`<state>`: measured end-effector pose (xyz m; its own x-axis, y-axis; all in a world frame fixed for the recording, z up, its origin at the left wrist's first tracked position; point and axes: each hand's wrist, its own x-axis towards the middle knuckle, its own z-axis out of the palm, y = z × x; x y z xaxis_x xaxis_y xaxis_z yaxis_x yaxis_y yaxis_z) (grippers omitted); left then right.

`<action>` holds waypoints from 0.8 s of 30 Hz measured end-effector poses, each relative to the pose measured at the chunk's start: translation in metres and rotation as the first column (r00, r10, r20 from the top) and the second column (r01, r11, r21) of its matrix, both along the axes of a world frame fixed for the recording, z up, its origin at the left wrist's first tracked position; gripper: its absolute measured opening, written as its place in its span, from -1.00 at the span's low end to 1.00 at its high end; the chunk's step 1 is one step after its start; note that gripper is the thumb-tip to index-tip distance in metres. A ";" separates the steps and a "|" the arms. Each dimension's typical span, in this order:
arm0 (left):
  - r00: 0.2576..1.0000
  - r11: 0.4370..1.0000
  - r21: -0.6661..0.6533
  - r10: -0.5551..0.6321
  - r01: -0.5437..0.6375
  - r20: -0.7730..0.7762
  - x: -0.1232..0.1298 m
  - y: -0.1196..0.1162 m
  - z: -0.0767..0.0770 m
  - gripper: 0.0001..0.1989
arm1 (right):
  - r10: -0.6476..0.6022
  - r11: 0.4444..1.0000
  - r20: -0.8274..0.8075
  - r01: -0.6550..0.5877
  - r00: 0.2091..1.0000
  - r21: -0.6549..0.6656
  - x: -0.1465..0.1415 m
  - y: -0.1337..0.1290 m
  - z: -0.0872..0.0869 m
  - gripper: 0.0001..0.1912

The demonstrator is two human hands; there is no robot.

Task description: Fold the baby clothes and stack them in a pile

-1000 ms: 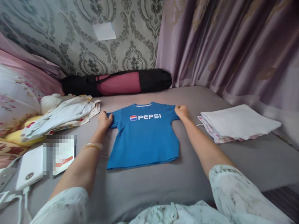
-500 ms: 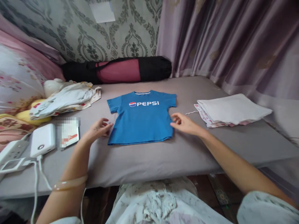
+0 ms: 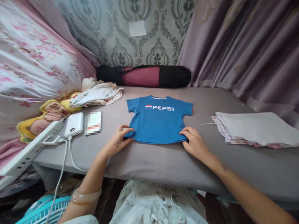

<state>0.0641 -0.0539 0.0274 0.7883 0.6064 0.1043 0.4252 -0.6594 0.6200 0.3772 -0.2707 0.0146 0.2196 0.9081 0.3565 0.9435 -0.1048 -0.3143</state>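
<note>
A blue T-shirt point(image 3: 158, 124) with a white PEPSI print lies face up and spread out, its collar pointing away from me. My left hand point(image 3: 119, 140) pinches the shirt's bottom left corner, thumb below and fingers above the cloth. At the bottom right corner, my right hand point(image 3: 195, 143) grips the hem in the same way. Both sleeves lie flat, out to the sides.
Folded white cloths point(image 3: 254, 129) are stacked on the right of the grey sheet point(image 3: 149, 161). To the left lie a crumpled garment point(image 3: 98, 94), a phone point(image 3: 93, 122), a white power bank point(image 3: 74, 124) and a power strip point(image 3: 32, 149). A black and maroon bag point(image 3: 142, 76) lies along the wall.
Both hands have come from beside the shirt onto its bottom corners and closed on the hem. The camera view has turned to the left, so things appear farther right.
</note>
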 end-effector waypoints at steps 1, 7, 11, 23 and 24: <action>1.000 0.999 0.034 0.001 -0.001 0.001 0.001 0.000 -0.001 -0.64 | -0.017 1.000 0.013 0.016 1.000 0.016 0.000 0.001 0.001 -0.56; 0.999 0.987 0.161 -0.010 0.017 -0.042 0.008 0.003 -0.004 -0.59 | -0.033 0.999 0.106 0.033 0.994 -0.005 0.005 0.001 0.013 -0.53; 0.999 0.980 0.193 -0.045 0.049 -0.027 0.006 0.016 0.002 -0.60 | 0.088 0.995 0.094 -0.082 0.992 -0.064 0.015 -0.008 0.026 -0.41; 0.980 0.988 0.042 -0.141 0.149 -0.144 -0.010 0.024 0.010 -0.63 | 0.271 0.953 0.148 -0.243 0.951 -0.183 0.028 -0.036 0.029 -0.51; 0.980 0.989 0.026 -0.140 0.145 -0.140 -0.008 0.022 0.012 -0.64 | 0.277 0.951 0.143 -0.249 0.950 -0.185 0.028 -0.036 0.029 -0.52</action>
